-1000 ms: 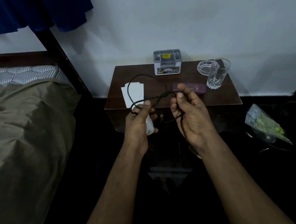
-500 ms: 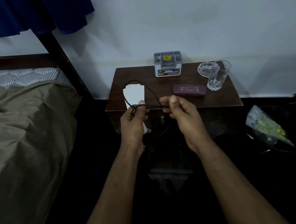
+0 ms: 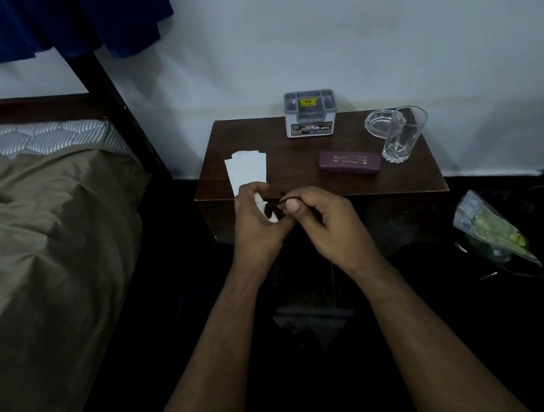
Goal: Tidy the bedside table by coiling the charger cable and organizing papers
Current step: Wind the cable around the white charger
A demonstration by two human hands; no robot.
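Gone is the wide loop of black cable that lay over the bedside table a second ago; it has been drawn in, and both hands have closed together just in front of the table's front edge.

Nearest, the left hand (image 3: 256, 220) is curled round a small bundle: the white charger plug (image 3: 266, 210) shows between its fingers, with dark turns of the charger cable (image 3: 268, 210) against it. The right hand (image 3: 323, 222) sits touching it, thumb and forefinger pinched narrow on a short black end of the cable that pokes out above the thumbnail. How many turns are already made I cannot tell; the hands hide most of the coil.

That cable looks thin, light and limp, so I judge it will spring loose if let go. It wants holding at the gathered turns, with the free end tucked or wrapped before it is set down.

Beyond the hands, on the bedside table (image 3: 394, 184), the white papers (image 3: 247, 170) lie fanned near the front left corner, not yet squared. A purple glasses case (image 3: 349, 162) lies right of the middle, a faceted drinking glass (image 3: 403, 135) stands near the right edge with a glass ashtray (image 3: 380, 122) just behind it, and a grey organiser box (image 3: 311, 114) sits at the back edge.
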